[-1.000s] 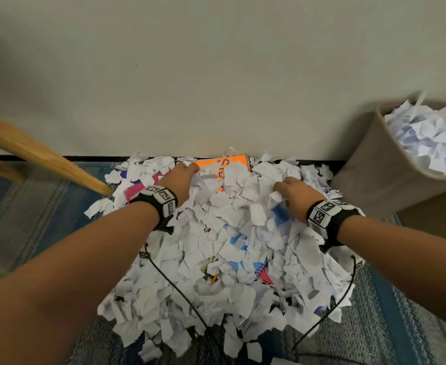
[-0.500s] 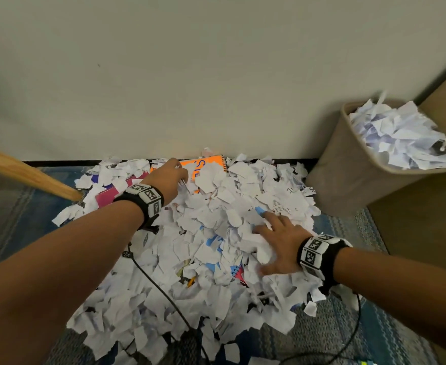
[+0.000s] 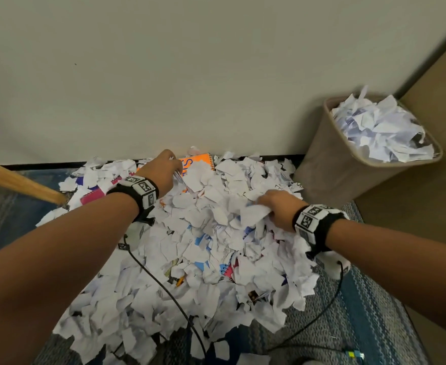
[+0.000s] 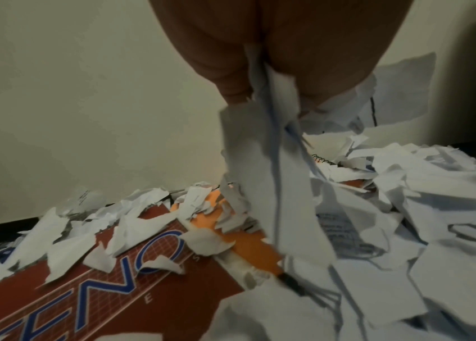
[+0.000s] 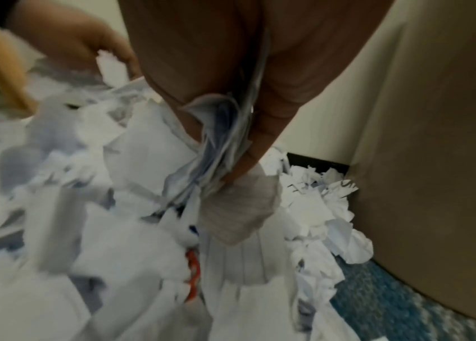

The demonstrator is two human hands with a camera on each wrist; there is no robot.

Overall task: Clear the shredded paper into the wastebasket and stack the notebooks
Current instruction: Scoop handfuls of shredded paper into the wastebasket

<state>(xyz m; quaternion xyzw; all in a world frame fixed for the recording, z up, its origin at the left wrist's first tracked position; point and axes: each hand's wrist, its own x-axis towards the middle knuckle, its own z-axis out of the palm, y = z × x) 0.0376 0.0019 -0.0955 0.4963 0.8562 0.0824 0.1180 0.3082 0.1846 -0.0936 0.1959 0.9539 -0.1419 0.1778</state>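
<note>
The head view looks forward and down from above at the paper pile (image 3: 190, 246) on the floor, taking in the wall (image 3: 190, 75) and the wastebasket (image 3: 335, 164). The left wrist view sits close over the pile's far edge, facing the wall (image 4: 70, 92). The right wrist view, also close, faces the wastebasket (image 5: 435, 161). All three share the pile.
</note>
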